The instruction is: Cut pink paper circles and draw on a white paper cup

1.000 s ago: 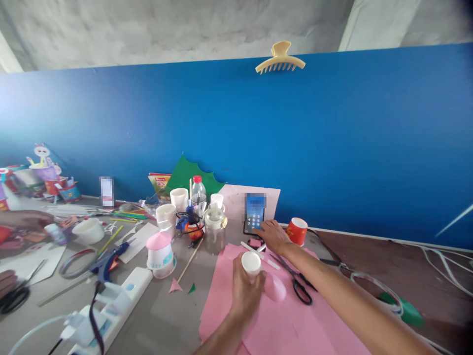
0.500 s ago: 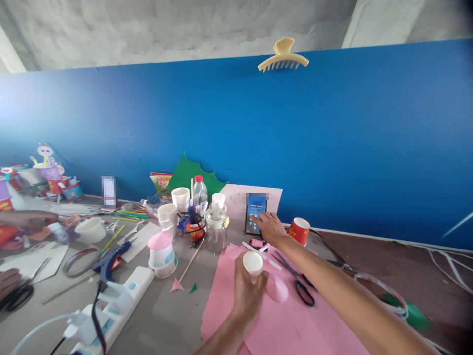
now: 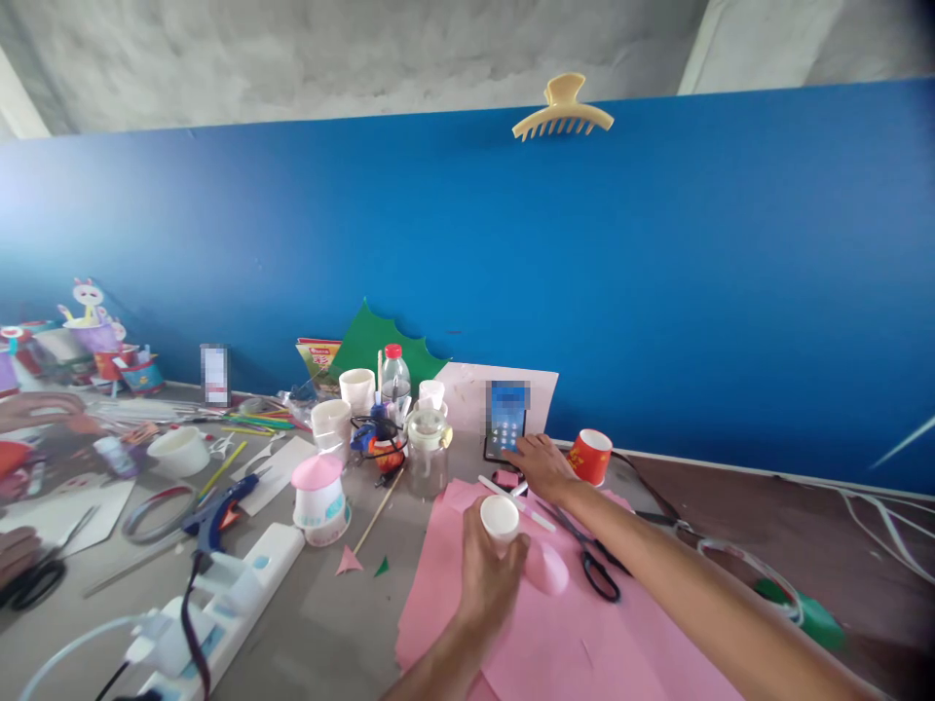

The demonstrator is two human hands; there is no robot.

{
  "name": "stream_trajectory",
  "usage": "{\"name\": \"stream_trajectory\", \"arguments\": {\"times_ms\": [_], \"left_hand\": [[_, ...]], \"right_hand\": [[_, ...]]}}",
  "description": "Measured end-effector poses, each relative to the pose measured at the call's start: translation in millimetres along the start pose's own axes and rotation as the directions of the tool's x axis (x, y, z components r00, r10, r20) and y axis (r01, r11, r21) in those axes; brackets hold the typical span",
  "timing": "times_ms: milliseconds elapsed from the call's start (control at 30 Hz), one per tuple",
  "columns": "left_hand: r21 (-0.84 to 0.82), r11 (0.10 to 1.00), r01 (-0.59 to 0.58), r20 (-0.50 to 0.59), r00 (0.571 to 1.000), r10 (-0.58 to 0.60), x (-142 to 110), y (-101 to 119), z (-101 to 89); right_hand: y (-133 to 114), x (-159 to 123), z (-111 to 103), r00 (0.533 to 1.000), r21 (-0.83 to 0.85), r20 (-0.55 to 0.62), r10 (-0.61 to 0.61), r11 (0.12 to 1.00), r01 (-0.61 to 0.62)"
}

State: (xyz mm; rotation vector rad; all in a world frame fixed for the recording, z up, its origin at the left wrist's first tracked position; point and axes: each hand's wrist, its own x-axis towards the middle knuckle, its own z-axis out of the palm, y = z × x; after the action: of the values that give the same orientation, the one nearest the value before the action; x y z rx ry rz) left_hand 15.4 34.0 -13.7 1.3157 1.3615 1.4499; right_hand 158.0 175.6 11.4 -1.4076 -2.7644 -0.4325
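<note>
My left hand [image 3: 491, 579] is wrapped around a small white paper cup [image 3: 501, 519], holding it upright above the pink paper [image 3: 562, 647]. Farther back, my right hand [image 3: 542, 469] reaches to a phone [image 3: 504, 428] that leans upright and shows a number keypad. Its fingers are stretched out, with a fingertip at the lower part of the screen. A pale pink paper cone [image 3: 547, 570] lies just right of the cup. Black-handled scissors [image 3: 600, 576] and a white pen [image 3: 539, 519] rest on the paper under my right forearm.
A red paper cup [image 3: 590, 458] stands right of the phone. Left are a glass jar [image 3: 428, 462], a pink-roofed cup [image 3: 319, 497], a glue gun [image 3: 215, 516] and a power strip [image 3: 244, 608]. Another person's hands [image 3: 20, 557] work at the far left. A blue partition [image 3: 657, 273] stands behind.
My right hand has shifted down the phone screen, which now shows a number keypad instead of icons. My left hand keeps the cup in place. The other person's upper hand has moved slightly left.
</note>
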Motion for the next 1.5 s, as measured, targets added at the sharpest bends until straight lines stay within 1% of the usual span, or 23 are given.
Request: {"name": "stream_trajectory", "arguments": {"times_ms": [167, 400, 567, 700, 833, 1000, 1100, 1300, 1400, 1500], "left_hand": [[-0.018, 1.000, 0.001, -0.014, 1.000, -0.001, 1, -1, -0.2], [-0.021, 1.000, -0.004, 0.008, 1.000, 0.005, 2, -5, 0.6], [-0.049, 0.999, -0.004, -0.004, 1.000, 0.003, 1, -3, 1.0], [-0.042, 0.999, 0.000, 0.002, 1.000, 0.000, 1, -2, 0.7], [-0.054, 0.998, 0.030, 0.014, 0.999, -0.029, 1, -1, 0.6], [-0.062, 0.998, -0.007, -0.009, 1.000, 0.006, 1, 1, 1.0], [-0.057, 0.998, -0.025, -0.022, 0.999, 0.024, 2, 0, 1.5], [-0.015, 0.999, -0.039, -0.014, 0.999, 0.039, 1, -4, 1.6], [-0.030, 0.999, -0.021, -0.012, 1.000, 0.021, 1, -5, 1.7], [-0.042, 0.999, -0.015, -0.009, 1.000, 0.015, 2, -5, 1.6]], "right_hand": [[0, 4, 0, 1.000, 0.009, -0.001, 0.020, 1.000, -0.020], [1, 25, -7, 0.993, 0.005, -0.063, 0.103, 0.995, -0.102], [-1, 34, -8, 0.989, 0.004, -0.073, 0.127, 0.992, -0.127], [-2, 26, -7, 0.990, 0.005, -0.083, 0.116, 0.993, -0.116], [2, 5, -3, 0.993, 0.004, -0.067, 0.097, 0.995, -0.097], [11, -16, 3, 0.993, -0.005, -0.046, 0.105, 0.994, -0.105], [13, -18, 4, 0.994, -0.003, -0.039, 0.106, 0.994, -0.106], [9, -8, 8, 0.994, 0.017, -0.046, 0.095, 0.995, -0.094], [9, -6, 11, 0.993, 0.041, -0.060, 0.101, 0.994, -0.098], [10, -10, 10, 0.989, 0.077, -0.089, 0.116, 0.991, -0.109]]}}
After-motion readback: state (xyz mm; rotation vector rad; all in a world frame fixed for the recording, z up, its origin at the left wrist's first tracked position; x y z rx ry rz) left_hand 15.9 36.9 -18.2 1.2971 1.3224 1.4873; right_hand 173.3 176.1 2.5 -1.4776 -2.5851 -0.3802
